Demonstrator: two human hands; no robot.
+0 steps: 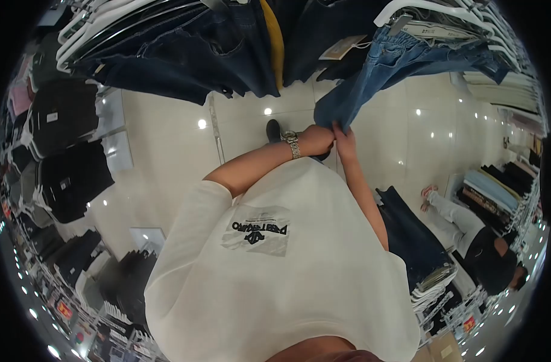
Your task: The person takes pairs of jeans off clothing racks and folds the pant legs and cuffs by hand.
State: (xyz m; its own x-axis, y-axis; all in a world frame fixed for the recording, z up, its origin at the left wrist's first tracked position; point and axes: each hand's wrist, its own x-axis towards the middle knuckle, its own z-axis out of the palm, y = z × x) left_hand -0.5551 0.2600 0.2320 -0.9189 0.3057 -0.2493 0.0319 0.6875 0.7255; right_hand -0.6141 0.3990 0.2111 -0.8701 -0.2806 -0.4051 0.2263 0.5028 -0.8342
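A pair of blue jeans [372,75] hangs from a white hanger at the upper right, one leg drawn down toward me. At that leg's hem, my left hand [314,140], with a metal watch [292,145] on its wrist, is closed on the fabric. Beside it, touching or nearly so, my right hand [345,142] pinches the other side of the same hem. The exact finger placement is partly hidden by the cloth and the left hand.
Dark blue jeans [185,60] hang on a rack ahead, with a paper tag [343,48] dangling. Black garments [64,114] line the left. More dark jeans [414,235] hang behind at right. Another person [486,250] is at the far right, near folded clothes [492,190].
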